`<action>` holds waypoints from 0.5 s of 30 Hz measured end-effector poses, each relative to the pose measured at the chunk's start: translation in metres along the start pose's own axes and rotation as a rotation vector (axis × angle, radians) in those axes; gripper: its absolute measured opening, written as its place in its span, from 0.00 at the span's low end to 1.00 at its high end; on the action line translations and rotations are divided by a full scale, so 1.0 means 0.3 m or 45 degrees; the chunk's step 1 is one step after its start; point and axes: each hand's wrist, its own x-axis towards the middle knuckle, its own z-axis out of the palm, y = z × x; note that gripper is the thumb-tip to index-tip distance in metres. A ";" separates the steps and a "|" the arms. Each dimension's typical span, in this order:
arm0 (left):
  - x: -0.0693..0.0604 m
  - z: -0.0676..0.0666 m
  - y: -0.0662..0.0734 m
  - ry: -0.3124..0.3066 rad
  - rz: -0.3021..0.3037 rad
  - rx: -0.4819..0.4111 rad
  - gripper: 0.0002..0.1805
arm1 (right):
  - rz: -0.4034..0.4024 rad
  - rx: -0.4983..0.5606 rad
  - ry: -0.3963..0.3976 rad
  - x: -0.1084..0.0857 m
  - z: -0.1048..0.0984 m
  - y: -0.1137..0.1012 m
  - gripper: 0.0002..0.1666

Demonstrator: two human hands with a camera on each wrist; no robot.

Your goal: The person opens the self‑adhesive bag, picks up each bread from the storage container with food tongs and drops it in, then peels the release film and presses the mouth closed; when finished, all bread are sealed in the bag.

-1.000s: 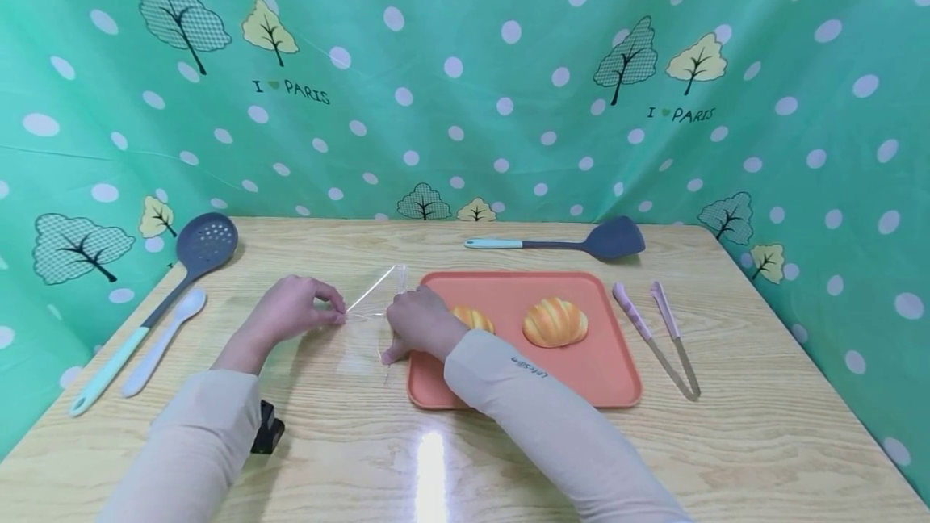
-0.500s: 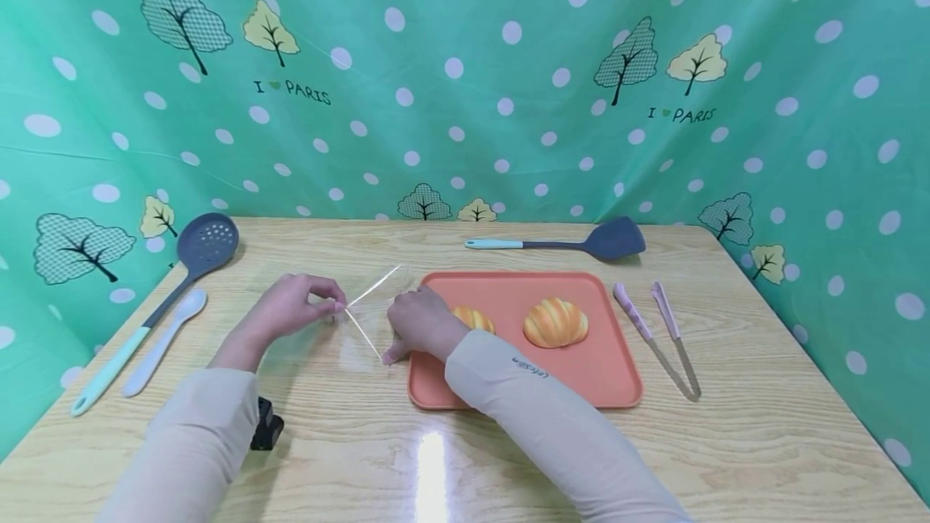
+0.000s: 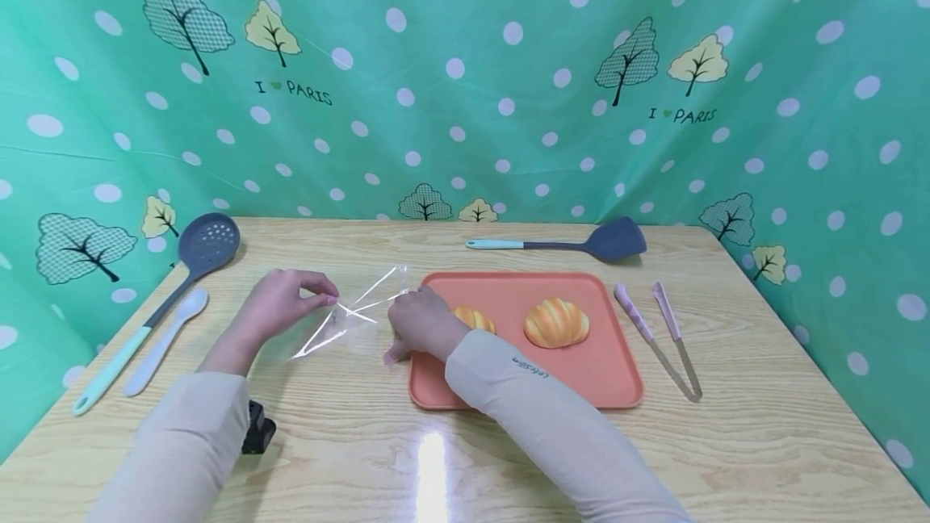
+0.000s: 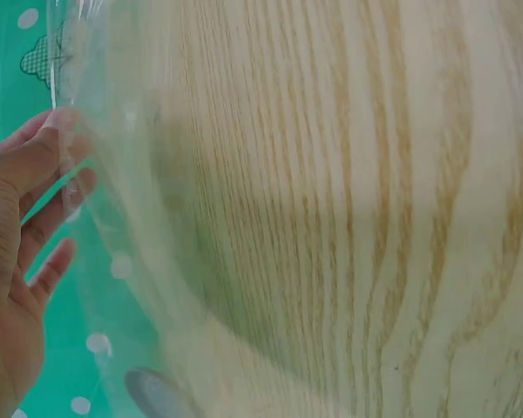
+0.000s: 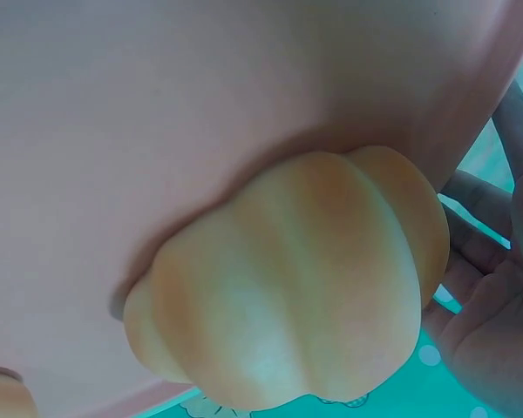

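Clear plastic film (image 3: 341, 333) stretches crosswise above the worktop (image 3: 334, 442) between the two hands, its glinting creases fanning out near the left hand (image 3: 279, 305), though its outline is too see-through to tell its long axis. The left fingers (image 4: 35, 161) pinch its edge, closed narrow at the tips, while the right hand (image 3: 425, 325) is at the film's right side by the left rim of the pink tray (image 3: 508, 386); whether its fingers grip the film I cannot tell. In the tray are two bread rolls (image 3: 555, 323), the left one partly behind the right hand.
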 end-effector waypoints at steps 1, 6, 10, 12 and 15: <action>0.001 -0.001 0.000 0.016 0.006 0.009 0.02 | 0.000 0.002 -0.002 0.000 0.000 0.000 0.25; 0.003 -0.004 0.005 0.071 0.021 0.041 0.03 | 0.004 0.003 -0.020 -0.001 -0.001 0.000 0.25; 0.003 -0.005 0.006 0.080 0.010 0.047 0.07 | 0.006 0.002 -0.035 0.000 -0.001 0.000 0.26; 0.003 -0.005 0.006 0.074 -0.002 0.047 0.08 | 0.005 0.007 -0.038 0.000 0.000 0.000 0.26; 0.003 -0.006 0.004 0.064 -0.023 0.052 0.08 | 0.005 0.019 -0.038 0.000 0.000 0.001 0.25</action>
